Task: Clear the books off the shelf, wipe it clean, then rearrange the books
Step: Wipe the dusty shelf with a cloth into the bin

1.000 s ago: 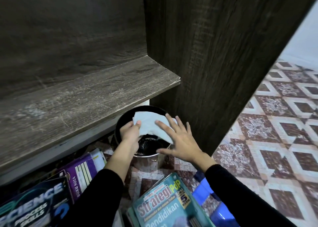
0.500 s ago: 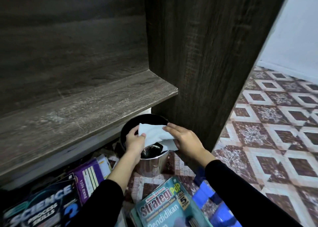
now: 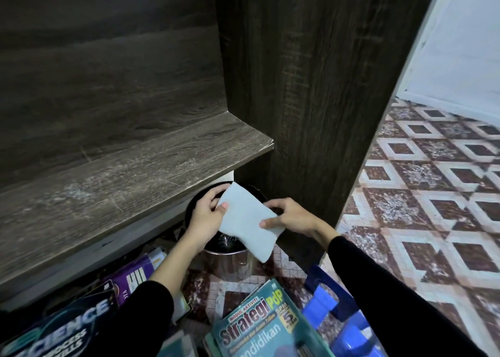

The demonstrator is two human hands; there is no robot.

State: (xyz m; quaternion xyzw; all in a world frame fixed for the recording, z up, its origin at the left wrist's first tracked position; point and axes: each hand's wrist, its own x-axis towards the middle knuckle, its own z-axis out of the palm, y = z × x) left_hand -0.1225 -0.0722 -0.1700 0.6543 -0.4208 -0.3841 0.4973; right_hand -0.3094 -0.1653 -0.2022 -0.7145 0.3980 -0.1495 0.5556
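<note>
Both hands hold a pale cloth [image 3: 249, 221] stretched over a steel pot [image 3: 227, 259] of dark water on the floor. My left hand [image 3: 207, 218] pinches its upper left edge and my right hand [image 3: 289, 216] pinches its right edge. The dark wooden shelf [image 3: 121, 183] above and to the left carries no books and shows dusty streaks. Books lie on the floor below: a teal Strategi PdP book [image 3: 259, 321], a dark Science book [image 3: 59, 332] and a purple one [image 3: 135, 275].
The shelf unit's tall side panel [image 3: 311, 86] rises right behind the pot. A blue plastic stool [image 3: 338, 316] stands at the lower right. Patterned floor tiles [image 3: 433, 194] spread to the right, ending at a white wall [image 3: 460, 45].
The cloth has come up out of the pot and is now spread flat between both hands. The right hand went from flat on the cloth to pinching its edge.
</note>
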